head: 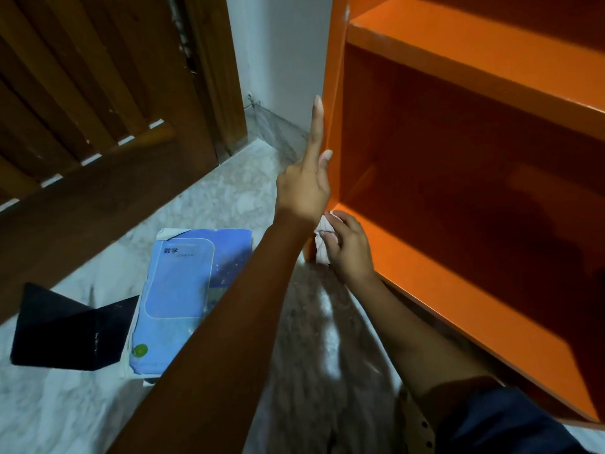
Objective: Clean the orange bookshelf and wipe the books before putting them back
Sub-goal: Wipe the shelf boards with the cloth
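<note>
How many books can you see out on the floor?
1 for certain: the blue book lies on the floor, left of the orange bookshelf. Pale and dark edges under it hint at more, hidden. The black folded thing beside it may not be a book.

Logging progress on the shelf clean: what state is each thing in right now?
Bookshelf: shelves in view hold no books.
Cloth: bunched, at the lower shelf's front left corner.
Right hand: grips the cloth.
Left hand: forefinger straight, against the bookshelf's left side.
Blue book: shut, flat on the floor.
Bookend: on the floor, beside the book.
</note>
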`<state>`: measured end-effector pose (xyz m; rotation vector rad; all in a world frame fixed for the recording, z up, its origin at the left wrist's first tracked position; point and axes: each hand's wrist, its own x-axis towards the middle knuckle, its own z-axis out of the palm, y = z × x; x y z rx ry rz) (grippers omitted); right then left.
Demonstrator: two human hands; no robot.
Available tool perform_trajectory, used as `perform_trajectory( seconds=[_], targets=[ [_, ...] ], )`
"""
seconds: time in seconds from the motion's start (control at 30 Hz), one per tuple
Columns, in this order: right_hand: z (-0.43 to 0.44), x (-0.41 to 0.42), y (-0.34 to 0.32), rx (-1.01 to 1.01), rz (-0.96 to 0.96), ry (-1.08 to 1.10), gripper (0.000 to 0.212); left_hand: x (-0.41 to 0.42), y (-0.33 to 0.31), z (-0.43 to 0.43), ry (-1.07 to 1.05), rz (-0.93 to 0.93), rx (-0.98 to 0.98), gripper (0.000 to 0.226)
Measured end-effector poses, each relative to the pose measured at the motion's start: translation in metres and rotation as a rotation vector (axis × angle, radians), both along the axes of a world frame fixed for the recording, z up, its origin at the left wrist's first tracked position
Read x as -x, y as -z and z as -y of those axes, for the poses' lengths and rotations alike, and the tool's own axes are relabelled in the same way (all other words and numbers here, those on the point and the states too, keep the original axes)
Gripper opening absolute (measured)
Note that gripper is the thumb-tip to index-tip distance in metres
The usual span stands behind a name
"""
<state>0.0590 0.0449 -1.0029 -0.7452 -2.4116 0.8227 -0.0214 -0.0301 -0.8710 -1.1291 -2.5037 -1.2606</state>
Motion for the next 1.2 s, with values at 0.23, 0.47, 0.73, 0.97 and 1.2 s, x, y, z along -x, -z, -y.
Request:
perform_trajectory(
  seconds=[0.23, 0.47, 0.73, 0.97, 1.2],
  targets=[
    [0.006, 0.007, 0.005, 0.015, 0.023, -0.057, 0.042, 0.002, 0.004, -0.002, -0.01, 0.003, -0.032, 0.055],
    [-0.005, -0.031, 0.012, -0.007, 0.074, -0.115, 0.045, 0.004, 0.004, 0.002, 0.02, 0.009, -0.035, 0.056],
    [-0.015, -0.13, 0.001, 0.03, -0.138, 0.144, 0.028, -0.003, 0.002, 0.002, 0.019, 0.022, -0.058, 0.055],
    [-0.061, -0.146, -0.022, 0.268, -0.064, 0.64, 0.047, -0.005, 0.004, 0.001, -0.01, 0.011, -0.069, 0.055],
    [-0.059, -0.09, -0.006, 0.247, 0.007, 0.342, 0.02, 0.001, 0.008, -0.002, 0.018, -0.004, -0.087, 0.055]
  ],
)
